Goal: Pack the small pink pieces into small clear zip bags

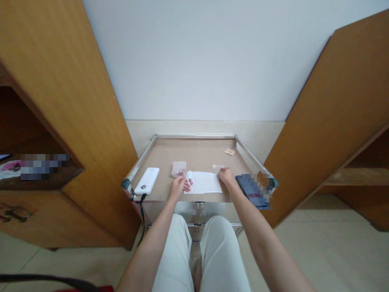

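A white sheet (pixel 205 182), of paper or cloth, lies on the tray table in front of me. Small pink pieces (pixel 190 181) rest at its left edge. My left hand (pixel 180 186) is beside them, its fingers apart and partly curled over the sheet's edge. Just behind that hand sits a clear packet (pixel 179 168) with pinkish contents. My right hand (pixel 226 176) is closed at the sheet's right side, its fingertips on a small clear plastic bag (pixel 216 168); the fingers partly hide it.
A white power bank (pixel 147 181) with a black cable lies on the left. On the right a dark tablet-like device (pixel 252 190) reaches over the front edge. A small beige card (pixel 230 152) is farther back. Metal rails (pixel 196 136) border the table; wooden cabinets (pixel 100 162) flank it.
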Available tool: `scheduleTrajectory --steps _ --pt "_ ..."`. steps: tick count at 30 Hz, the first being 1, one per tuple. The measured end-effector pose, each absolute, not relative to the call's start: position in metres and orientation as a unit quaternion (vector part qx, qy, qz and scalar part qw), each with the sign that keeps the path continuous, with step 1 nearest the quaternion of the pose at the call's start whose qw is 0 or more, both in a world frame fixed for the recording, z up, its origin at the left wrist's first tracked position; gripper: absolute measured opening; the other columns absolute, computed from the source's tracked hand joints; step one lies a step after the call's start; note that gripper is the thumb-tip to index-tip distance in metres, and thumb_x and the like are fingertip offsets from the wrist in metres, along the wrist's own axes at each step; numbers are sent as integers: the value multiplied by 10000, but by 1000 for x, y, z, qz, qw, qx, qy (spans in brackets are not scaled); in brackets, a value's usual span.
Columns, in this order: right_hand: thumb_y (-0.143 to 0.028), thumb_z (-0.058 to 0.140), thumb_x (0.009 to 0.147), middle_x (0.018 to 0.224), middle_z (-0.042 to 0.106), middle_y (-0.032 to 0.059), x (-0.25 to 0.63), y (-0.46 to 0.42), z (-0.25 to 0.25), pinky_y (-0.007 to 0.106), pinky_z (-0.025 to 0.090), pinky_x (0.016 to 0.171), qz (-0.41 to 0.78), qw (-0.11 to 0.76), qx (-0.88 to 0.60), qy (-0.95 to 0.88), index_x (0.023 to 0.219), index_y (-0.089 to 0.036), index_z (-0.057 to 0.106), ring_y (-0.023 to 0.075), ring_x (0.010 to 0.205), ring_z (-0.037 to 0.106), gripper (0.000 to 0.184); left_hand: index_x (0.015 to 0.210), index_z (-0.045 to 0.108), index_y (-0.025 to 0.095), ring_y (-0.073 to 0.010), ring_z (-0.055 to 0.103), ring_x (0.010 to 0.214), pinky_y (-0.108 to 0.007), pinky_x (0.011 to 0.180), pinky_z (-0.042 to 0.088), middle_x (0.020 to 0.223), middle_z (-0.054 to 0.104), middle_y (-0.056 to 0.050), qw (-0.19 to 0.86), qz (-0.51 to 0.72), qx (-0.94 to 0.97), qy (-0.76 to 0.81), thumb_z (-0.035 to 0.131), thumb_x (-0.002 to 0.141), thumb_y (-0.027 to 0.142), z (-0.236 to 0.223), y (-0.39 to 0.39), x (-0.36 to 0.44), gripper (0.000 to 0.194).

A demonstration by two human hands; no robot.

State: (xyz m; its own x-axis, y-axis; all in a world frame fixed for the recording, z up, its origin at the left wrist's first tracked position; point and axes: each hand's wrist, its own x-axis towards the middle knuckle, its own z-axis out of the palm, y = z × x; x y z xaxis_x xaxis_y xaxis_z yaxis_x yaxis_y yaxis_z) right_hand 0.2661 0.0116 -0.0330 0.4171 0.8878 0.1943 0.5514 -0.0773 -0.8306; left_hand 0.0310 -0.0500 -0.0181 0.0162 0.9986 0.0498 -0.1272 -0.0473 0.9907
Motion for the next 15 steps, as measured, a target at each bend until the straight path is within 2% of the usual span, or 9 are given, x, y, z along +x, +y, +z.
scheduleTrajectory --steps 4,6,10,15 --pt "-124 488 646 903 587 155 263 1 -24 326 339 788 52 292 -769 -567 793 -123 656 264 912 499 223 599 464 137 -115 521 341 -195 328 381 432 550 -4 522 533 486 455 476 643 403 -17 -50 31 271" --pt "-180 464 695 941 566 160 262 -3 -22 329 329 784 14 251 -768 -588 846 -135 649 265 928 479 243 605 465 137 -113 520 341 -193 327 382 433 549 -3 522 533 487 455 478 640 405 -17 -50 31 271" --pt "-220 421 733 958 548 164 262 -6 -22 330 327 759 -6 214 -765 -607 902 -138 633 265 926 466 283 604 467 139 -112 520 341 -190 324 381 434 547 -3 521 533 489 453 480 639 394 -16 -51 31 258" --pt "-225 409 745 990 531 161 262 -8 -22 335 318 762 -3 221 -764 -606 901 -145 630 258 924 459 282 601 471 139 -106 515 337 -186 327 380 434 553 -7 521 532 487 457 483 634 396 -16 -51 31 260"
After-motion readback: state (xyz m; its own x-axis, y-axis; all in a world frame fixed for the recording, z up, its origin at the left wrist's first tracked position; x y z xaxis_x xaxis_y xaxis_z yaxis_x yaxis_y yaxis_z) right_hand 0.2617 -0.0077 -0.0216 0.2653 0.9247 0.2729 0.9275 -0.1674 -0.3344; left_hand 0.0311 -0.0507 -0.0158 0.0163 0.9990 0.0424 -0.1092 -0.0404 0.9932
